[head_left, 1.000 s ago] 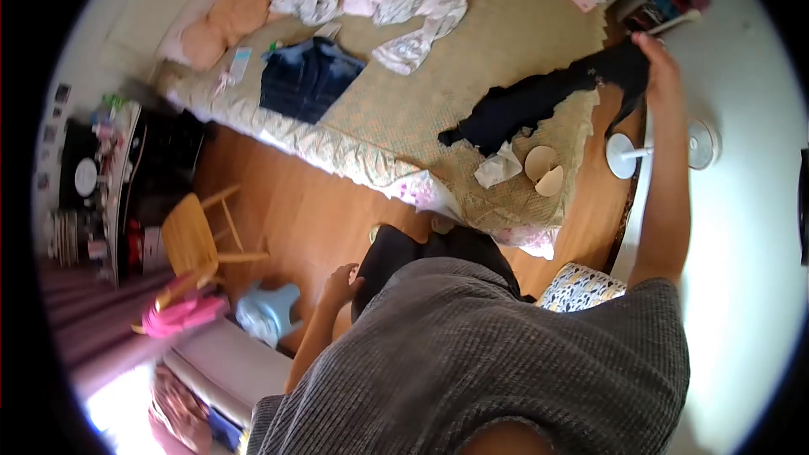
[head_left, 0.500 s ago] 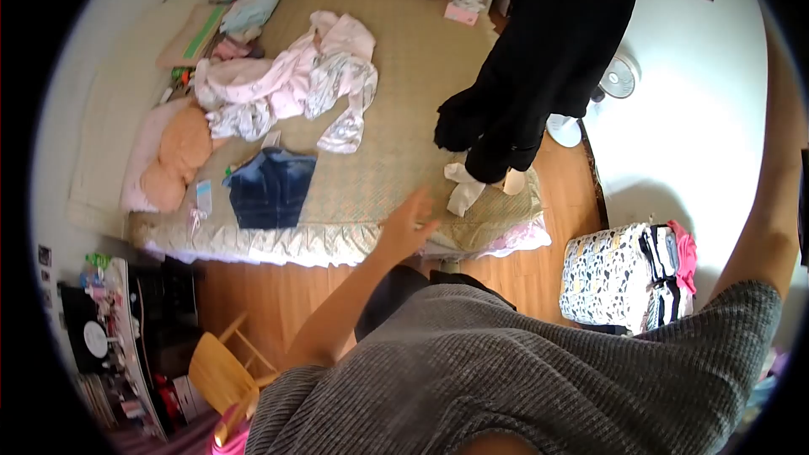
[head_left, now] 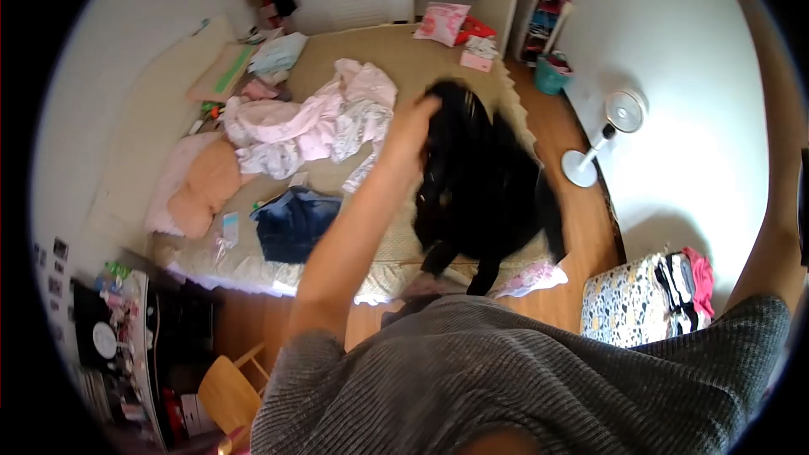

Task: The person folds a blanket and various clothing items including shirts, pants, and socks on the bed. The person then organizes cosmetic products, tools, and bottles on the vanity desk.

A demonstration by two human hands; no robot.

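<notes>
A black garment (head_left: 480,177) hangs bunched and blurred over the near right part of the bed; its exact kind cannot be made out. My left hand (head_left: 417,122) is closed on its upper left edge, with the arm stretched forward over the bed. My right arm rises along the right edge of the view, and its hand is out of the picture. Left of my forearm lies a pair of folded blue denim (head_left: 295,223). Beyond it are crumpled pink and white clothes (head_left: 312,122). Whatever lies under the black garment is hidden.
Around the bed (head_left: 371,42) stand a white fan (head_left: 625,111), a patterned storage bag (head_left: 624,299) with folded clothes beside it, and a wooden chair (head_left: 227,392). A cluttered desk (head_left: 139,329) is at the left. A teal bucket (head_left: 552,76) stands far right.
The black garment has come down from the upper right to in front of me. My left hand, earlier apart with fingers spread, has moved up and taken hold of it. The view has tilted upward.
</notes>
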